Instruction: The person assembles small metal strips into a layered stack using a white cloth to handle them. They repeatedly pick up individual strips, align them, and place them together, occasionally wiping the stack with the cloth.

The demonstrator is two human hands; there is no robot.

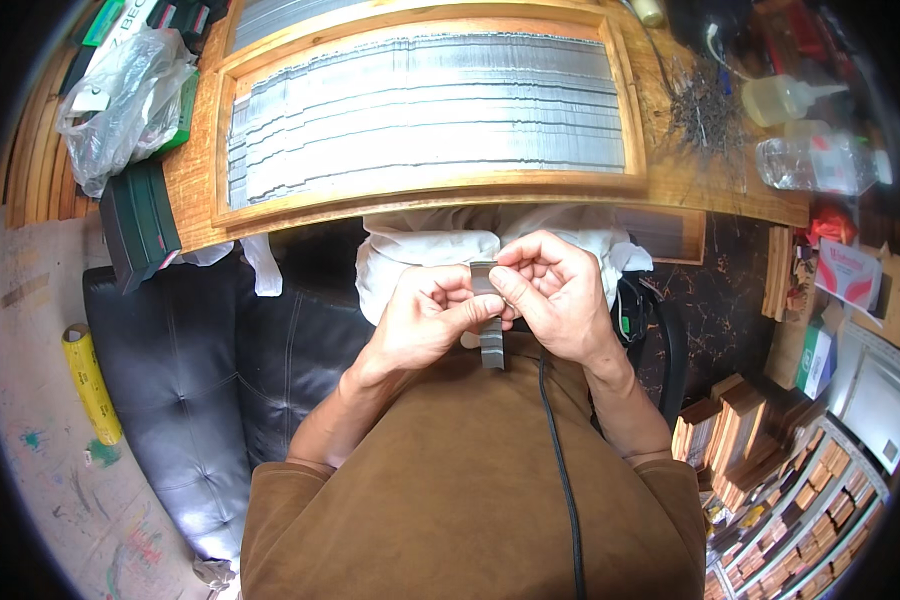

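Observation:
In front of my chest, a narrow grey strip (492,352) with a metallic look hangs roughly upright between my hands. My left hand (420,318) is closed on it, thumb pressed across its middle. My right hand (560,302) pinches the strip near its top with thumb and fingers; its fingertips partly hide that edge. Beyond the hands, a shallow wooden tray (634,120) lies on the workbench, filled with rows of thin, shiny grey strips (430,105). White cloth (400,245) is bunched just behind my hands.
Left on the wooden workbench (192,215) are a plastic bag (135,100) and a dark green box (138,225). A pile of thin dark pieces (705,110), a squeeze bottle (775,100) and a clear bottle (815,165) are at right. A black cable (560,460) runs down my front.

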